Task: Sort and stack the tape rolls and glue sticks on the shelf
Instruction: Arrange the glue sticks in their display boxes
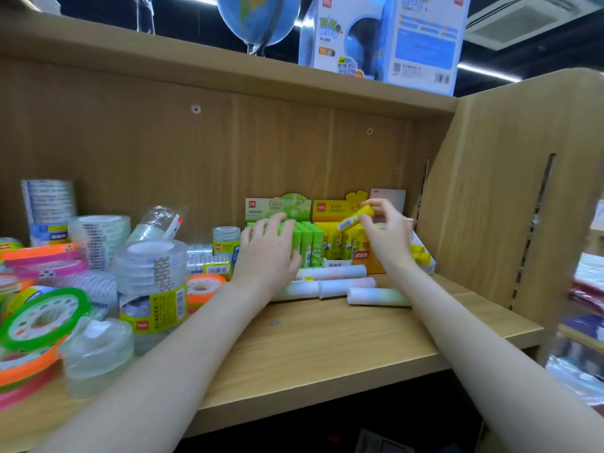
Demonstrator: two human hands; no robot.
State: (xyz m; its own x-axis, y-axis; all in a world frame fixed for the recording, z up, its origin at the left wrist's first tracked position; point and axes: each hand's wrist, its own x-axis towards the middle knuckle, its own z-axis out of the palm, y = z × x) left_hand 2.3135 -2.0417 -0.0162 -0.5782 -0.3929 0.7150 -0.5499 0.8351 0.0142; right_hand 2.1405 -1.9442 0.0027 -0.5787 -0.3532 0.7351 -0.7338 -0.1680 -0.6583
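**shelfnerd:** Right hand (385, 230) is pinching a yellow glue stick (355, 218) by one end, tilted, just above the yellow display box (369, 261). My guess at what goes wrong: that box is already packed with upright yellow sticks, so dropping one in at an angle could knock its neighbours over or leave it jammed crooked.

**tapehoarder:** Yeah, and the left hand (268, 250) lies flat across the green glue sticks (307, 243) in the green display box (277, 209), fingers spread, gripping nothing. Lean too hard and that row tips (cardboard trays slide easily, I'd say).

**shelfnerd:** Three pale tubes (343, 284) lie loose in front of both boxes, touching. A stray wrist could probably roll them off the shelf (327, 341).

**tapehoarder:** The tape rolls (150, 273) sit heaped on the left, unsorted, in no container.
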